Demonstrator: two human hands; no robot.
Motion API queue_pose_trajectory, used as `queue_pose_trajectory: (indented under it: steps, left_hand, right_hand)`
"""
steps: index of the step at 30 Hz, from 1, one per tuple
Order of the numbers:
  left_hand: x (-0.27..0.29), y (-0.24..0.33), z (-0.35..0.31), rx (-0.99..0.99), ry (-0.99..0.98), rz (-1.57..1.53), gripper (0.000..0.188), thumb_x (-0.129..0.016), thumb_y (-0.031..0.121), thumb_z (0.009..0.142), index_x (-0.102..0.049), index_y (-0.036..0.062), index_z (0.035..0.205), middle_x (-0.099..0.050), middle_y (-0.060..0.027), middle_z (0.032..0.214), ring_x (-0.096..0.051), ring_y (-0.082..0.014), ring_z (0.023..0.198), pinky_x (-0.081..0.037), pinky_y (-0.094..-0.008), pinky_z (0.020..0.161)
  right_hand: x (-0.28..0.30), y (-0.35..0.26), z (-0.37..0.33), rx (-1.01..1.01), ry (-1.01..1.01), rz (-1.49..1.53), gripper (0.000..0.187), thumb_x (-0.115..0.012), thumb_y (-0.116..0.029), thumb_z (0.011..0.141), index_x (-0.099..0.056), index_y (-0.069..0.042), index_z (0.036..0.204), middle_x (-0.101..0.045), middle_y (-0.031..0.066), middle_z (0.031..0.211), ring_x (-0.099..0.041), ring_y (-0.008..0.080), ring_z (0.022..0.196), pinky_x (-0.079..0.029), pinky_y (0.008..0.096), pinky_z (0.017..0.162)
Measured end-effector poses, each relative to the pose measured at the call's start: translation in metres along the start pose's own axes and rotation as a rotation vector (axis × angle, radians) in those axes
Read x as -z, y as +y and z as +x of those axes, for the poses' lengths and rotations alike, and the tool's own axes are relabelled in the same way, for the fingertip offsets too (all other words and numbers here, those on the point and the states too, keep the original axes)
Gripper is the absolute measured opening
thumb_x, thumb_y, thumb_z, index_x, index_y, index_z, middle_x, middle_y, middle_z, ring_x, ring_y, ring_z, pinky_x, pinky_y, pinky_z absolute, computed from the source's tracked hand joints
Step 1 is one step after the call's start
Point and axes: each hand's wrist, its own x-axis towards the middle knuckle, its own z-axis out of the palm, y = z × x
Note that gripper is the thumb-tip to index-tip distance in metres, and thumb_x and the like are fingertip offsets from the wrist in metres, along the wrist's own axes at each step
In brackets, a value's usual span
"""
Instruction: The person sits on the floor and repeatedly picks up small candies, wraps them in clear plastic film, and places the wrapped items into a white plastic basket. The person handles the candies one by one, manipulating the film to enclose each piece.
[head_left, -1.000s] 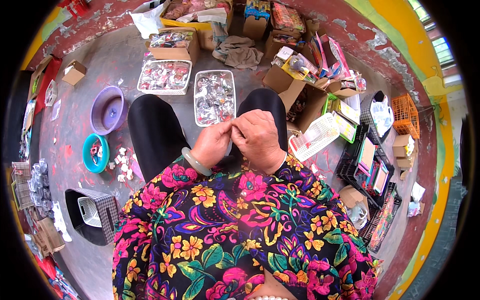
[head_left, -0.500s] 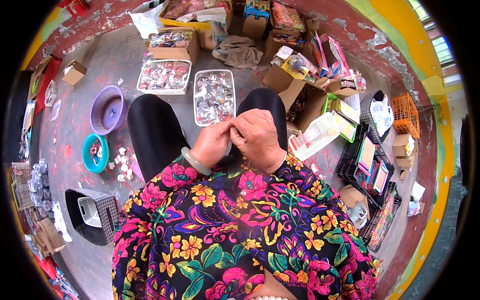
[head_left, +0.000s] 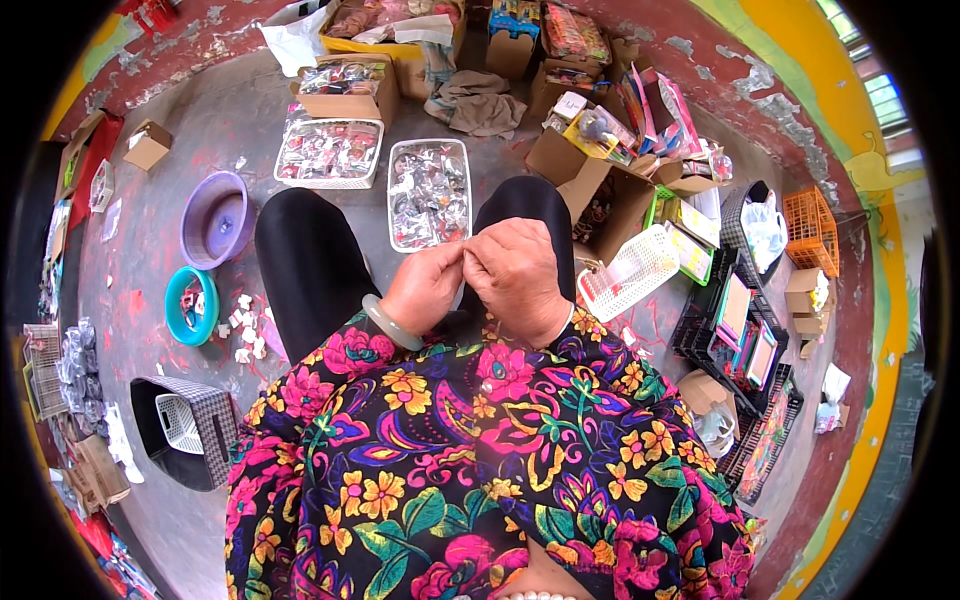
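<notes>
Above my lap, between my knees, my left hand (head_left: 424, 287) and my right hand (head_left: 515, 275) meet with thumbs and fingertips pressed together. Both are closed; whatever sits in the pinch is hidden by the fingers. A pale bangle (head_left: 392, 322) circles my left wrist. Just beyond the hands, on the floor, stands a white basket (head_left: 393, 200) filled with small clear-wrapped packets (head_left: 430, 190). Farther left, a second white basket (head_left: 328, 183) holds similar packets, with an open cardboard box (head_left: 345, 106) of more packets behind it.
On the left are a purple basin (head_left: 190, 225), a teal basin (head_left: 212, 310) with small pieces, and a checkered bin (head_left: 215, 420). To the right stand an open carton (head_left: 630, 215), a tilted white basket (head_left: 640, 265), black crates (head_left: 700, 335) and an orange crate (head_left: 810, 230).
My fingertips have shifted very slightly where the two hands meet. Everything else stays in place.
</notes>
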Motion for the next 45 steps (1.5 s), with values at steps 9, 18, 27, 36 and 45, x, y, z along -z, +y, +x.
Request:
queue_pose_trajectory:
  steps: [9, 18, 27, 36, 45]
  left_hand:
    - [-0.003, -0.007, -0.002, 0.009, 0.061, -0.082, 0.02, -0.047, 0.004, 0.087, -0.058, -0.0024, 0.102, -0.061, -0.0157, 0.084, -0.06, -0.0201, 0.075, -0.045, -0.0279, 0.068]
    - [0.003, -0.004, -0.003, 0.239, -0.026, -0.511, 0.026, -0.043, 0.007, 0.092, -0.055, -0.0052, 0.111, -0.059, -0.0116, 0.107, -0.055, -0.0162, 0.101, -0.043, -0.0267, 0.088]
    - [0.018, -0.019, -0.006, 0.235, 0.173, -0.696, 0.027, -0.041, 0.008, 0.092, -0.051, -0.0098, 0.111, -0.056, -0.0174, 0.109, -0.055, -0.023, 0.103, -0.043, -0.0321, 0.092]
    - [0.017, -0.023, -0.004, 0.243, 0.112, -0.717, 0.029, -0.042, 0.009, 0.092, -0.049, -0.0105, 0.113, -0.054, -0.0186, 0.112, -0.053, -0.0244, 0.107, -0.042, -0.0323, 0.094]
    - [0.016, -0.023, -0.004, 0.266, 0.093, -0.707, 0.029, -0.043, 0.008, 0.092, -0.049, -0.0095, 0.114, -0.055, -0.0188, 0.111, -0.054, -0.0243, 0.107, -0.044, -0.0298, 0.092]
  right_hand:
    - [0.005, 0.009, -0.002, -0.326, -0.046, 0.337, 0.006, -0.062, -0.01, 0.066, -0.061, -0.007, 0.071, -0.058, 0.0046, 0.069, -0.055, 0.022, 0.068, -0.041, 0.0321, 0.063]
    - [0.032, 0.057, -0.03, -1.016, 0.065, 1.328, 0.01, -0.063, -0.003, 0.078, -0.062, 0.001, 0.087, -0.062, 0.0044, 0.079, -0.058, 0.0103, 0.073, -0.046, 0.0209, 0.07]
    - [0.12, 0.117, -0.151, -1.164, 0.282, 0.777, 0.012, -0.062, -0.005, 0.078, -0.064, 0.003, 0.086, -0.064, 0.0041, 0.079, -0.058, 0.009, 0.07, -0.046, 0.022, 0.065]
    - [0.114, 0.16, -0.335, -1.492, 0.195, 0.205, 0.01, -0.066, -0.009, 0.073, -0.067, -0.003, 0.08, -0.061, -0.0009, 0.065, -0.053, 0.006, 0.056, -0.042, 0.0219, 0.053]
    - [0.103, 0.172, -0.378, -1.677, -0.013, 0.034, 0.017, -0.068, -0.017, 0.068, -0.07, -0.007, 0.082, -0.066, 0.0057, 0.075, -0.061, 0.0155, 0.067, -0.047, 0.029, 0.066]
